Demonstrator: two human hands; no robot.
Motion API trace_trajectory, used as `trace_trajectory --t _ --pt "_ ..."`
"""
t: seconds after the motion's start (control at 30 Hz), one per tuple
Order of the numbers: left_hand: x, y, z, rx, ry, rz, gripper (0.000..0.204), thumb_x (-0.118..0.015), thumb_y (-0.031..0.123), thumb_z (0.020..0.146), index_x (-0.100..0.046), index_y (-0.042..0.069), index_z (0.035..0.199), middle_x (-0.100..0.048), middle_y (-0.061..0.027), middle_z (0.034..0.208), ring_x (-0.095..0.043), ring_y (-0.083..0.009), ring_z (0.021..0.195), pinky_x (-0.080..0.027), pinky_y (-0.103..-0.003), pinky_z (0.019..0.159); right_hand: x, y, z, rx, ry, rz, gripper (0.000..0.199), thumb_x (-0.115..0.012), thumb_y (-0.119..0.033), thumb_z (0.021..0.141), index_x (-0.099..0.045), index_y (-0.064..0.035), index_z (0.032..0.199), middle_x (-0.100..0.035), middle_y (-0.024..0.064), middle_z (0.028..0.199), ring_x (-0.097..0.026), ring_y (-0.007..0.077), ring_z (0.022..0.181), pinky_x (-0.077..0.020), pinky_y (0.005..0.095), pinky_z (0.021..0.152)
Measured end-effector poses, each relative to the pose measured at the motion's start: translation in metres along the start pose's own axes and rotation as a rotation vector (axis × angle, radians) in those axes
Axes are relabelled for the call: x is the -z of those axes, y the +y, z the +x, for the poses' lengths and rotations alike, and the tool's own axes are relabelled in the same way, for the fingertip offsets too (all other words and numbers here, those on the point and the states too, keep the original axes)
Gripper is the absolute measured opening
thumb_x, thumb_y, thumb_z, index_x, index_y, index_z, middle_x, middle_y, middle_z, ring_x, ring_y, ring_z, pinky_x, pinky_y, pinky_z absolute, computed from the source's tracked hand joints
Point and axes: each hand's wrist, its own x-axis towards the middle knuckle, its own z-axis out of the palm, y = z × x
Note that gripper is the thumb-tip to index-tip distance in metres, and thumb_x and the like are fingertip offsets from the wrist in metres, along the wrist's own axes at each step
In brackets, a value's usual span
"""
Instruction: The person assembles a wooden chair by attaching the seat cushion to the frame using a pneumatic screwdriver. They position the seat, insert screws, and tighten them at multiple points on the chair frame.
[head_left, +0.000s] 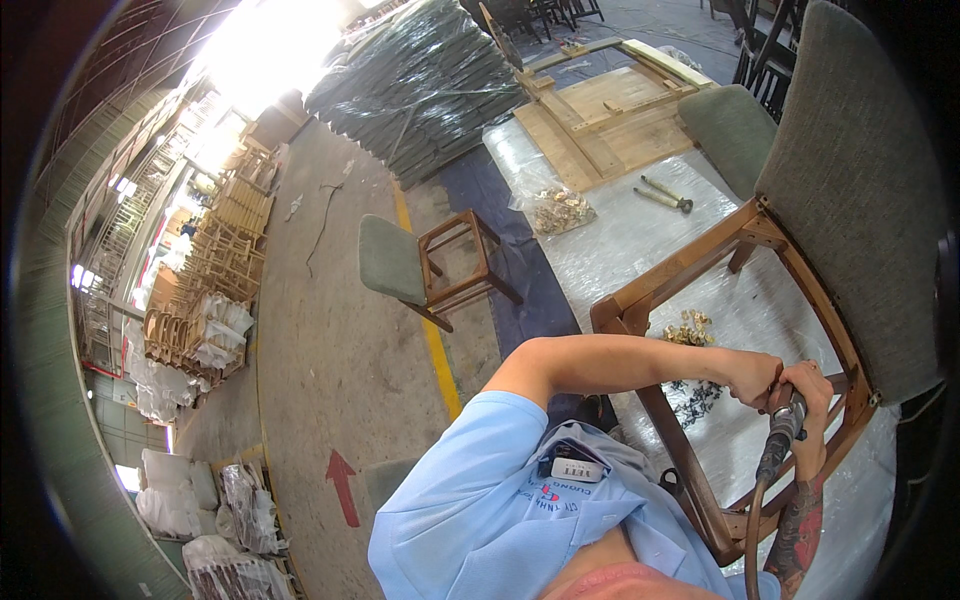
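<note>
A brown wooden chair frame point(790, 265) with a grey upholstered backrest point(850, 170) lies tipped on the plastic-covered work surface point(610, 265). My right hand point(808, 392) is wrapped round a dark air driver point(778, 445), held against the frame's lower right rail. A brown hose point(753, 530) runs down from the tool. Right beside it, my left hand point(752, 378) is closed at the tool's front end; its fingertips and anything in them are hidden. Loose brass-coloured brackets point(690, 328) and a pile of small black screws point(697, 400) lie inside the frame's outline.
A clear bag of brackets point(560, 208), a pliers-like tool point(665, 193) and a grey seat pad point(730, 135) lie farther back, near wooden boards point(620, 120). Left stands a seatless chair point(450, 265). Beyond are a wrapped stack point(420, 90) and piled chair frames point(215, 260).
</note>
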Motion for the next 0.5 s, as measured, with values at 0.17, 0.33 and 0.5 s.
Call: trace_trajectory --t 0.17,0.33,0.5 --pt "0.002 0.006 -0.003 0.044 -0.005 -0.047 0.021 -0.075 0.022 0.073 -0.069 0.004 0.082 -0.070 -0.0154 0.078 -0.068 -0.0326 0.076 -0.053 -0.041 0.069 -0.001 0.001 0.000 0.016 0.016 0.010 0.021 -0.070 -0.015 0.070 -0.054 -0.0038 0.077 -0.051 0.0086 0.066 -0.053 0.0258 0.060 -0.0394 0.0359 0.064" --pt "0.004 0.011 -0.006 0.067 -0.004 -0.036 0.019 -0.074 0.020 0.073 -0.070 0.004 0.081 -0.070 -0.0140 0.076 -0.069 -0.0304 0.075 -0.053 -0.040 0.068 -0.001 0.002 -0.001 0.007 0.015 0.007 0.020 -0.069 -0.014 0.069 -0.054 -0.0034 0.077 -0.050 0.0092 0.065 -0.053 0.0259 0.060 -0.0389 0.0358 0.064" --pt "0.003 0.009 -0.005 0.026 0.000 -0.034 0.018 -0.074 0.019 0.073 -0.069 0.004 0.081 -0.070 -0.0139 0.075 -0.069 -0.0297 0.074 -0.052 -0.040 0.067 -0.001 -0.001 0.001 0.004 0.014 0.009 0.021 -0.069 -0.015 0.068 -0.054 -0.0035 0.076 -0.050 0.0091 0.065 -0.052 0.0264 0.060 -0.0386 0.0359 0.064"
